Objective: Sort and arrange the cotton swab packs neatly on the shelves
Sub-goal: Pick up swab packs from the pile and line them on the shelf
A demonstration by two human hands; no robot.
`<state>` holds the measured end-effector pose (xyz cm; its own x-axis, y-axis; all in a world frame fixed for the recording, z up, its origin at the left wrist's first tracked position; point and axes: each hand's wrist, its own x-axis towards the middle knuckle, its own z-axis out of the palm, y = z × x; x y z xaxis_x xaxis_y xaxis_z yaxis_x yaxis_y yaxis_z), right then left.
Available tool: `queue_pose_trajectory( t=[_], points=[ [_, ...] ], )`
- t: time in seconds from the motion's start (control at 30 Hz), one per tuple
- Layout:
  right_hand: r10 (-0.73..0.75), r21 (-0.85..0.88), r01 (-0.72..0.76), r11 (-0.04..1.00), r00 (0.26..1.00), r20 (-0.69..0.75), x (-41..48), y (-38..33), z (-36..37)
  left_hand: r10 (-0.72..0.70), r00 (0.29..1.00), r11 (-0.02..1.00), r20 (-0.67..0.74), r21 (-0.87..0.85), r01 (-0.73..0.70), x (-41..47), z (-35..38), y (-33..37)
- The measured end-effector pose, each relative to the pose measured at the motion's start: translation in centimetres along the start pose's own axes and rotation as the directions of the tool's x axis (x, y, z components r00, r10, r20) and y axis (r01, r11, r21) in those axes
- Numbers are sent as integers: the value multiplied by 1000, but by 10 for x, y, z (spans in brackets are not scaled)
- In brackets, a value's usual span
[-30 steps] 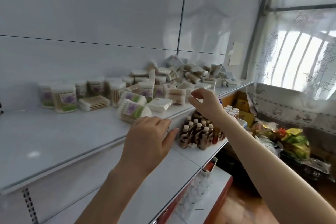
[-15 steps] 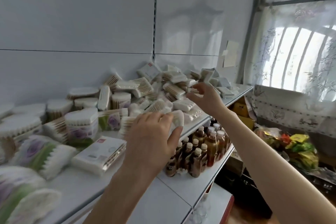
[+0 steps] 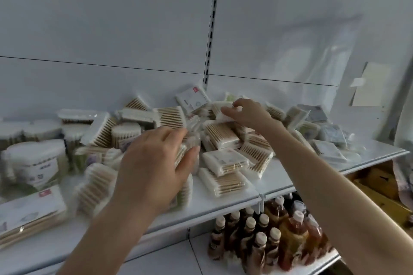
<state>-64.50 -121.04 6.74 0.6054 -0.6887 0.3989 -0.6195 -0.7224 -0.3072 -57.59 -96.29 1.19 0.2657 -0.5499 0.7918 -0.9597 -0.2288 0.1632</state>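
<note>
My left hand (image 3: 154, 163) spreads loose-fingered over cotton swab packs (image 3: 221, 134) by the shelf (image 3: 225, 204)'s front edge; my right hand (image 3: 248, 114), now farther back, pinches a white pack (image 3: 224, 116) atop the heap.

White shelf (image 3: 232, 203) w/ jumbled cotton swab packs (image 3: 221, 136); lower shelf (image 3: 156, 263) w/ brown bottles (image 3: 263, 241).

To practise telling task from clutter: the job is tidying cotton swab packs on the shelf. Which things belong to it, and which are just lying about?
Belong: heap of swab packs; round swab tubs; upper shelf; left hand; right hand, pinching a white pack.
Lying about: bottles below; paper note on the wall; cardboard boxes at right.
</note>
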Motion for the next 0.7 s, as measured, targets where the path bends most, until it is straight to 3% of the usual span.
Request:
queue_pose_trajectory(
  t=[0.1, 0.2, 0.27, 0.37, 0.47, 0.53, 0.57, 0.63, 0.7],
  points=[
    [-42, 60, 43, 997, 999, -30, 11, 5, 4, -32, 999, 999, 16, 21, 32, 5, 4, 12],
    [-62, 303, 90, 949, 993, -102, 11, 8, -1, -101, 995, 992, -23, -82, 99, 10, 6, 21],
    [-100, 522, 159, 838, 985, -140, 5, 7, -12, -226, 974, 950, -31, -228, 213, 16, 6, 30],
    [-267, 764, 223, 606, 961, -69, -22, -3, -35, -445, 895, 809, 9, -424, 407, 32, 11, 39],
    [-455, 816, 237, 528, 890, 35, -43, -13, -45, -560, 812, 556, 167, -651, 517, 52, 18, 44],
    [-439, 782, 253, 570, 898, 29, -43, -11, -45, -564, 799, 406, 206, -773, 487, 57, 23, 47],
    [-372, 720, 260, 644, 928, -3, -38, -7, -43, -569, 800, 401, 191, -785, 473, 58, 24, 47],
    [-214, 430, 216, 877, 975, -54, -22, 9, -36, -580, 802, 431, 141, -783, 449, 55, 24, 43],
    [-126, 159, 116, 981, 990, 55, -12, 27, -23, -590, 797, 424, 127, -792, 440, 51, 23, 39]
  ],
)
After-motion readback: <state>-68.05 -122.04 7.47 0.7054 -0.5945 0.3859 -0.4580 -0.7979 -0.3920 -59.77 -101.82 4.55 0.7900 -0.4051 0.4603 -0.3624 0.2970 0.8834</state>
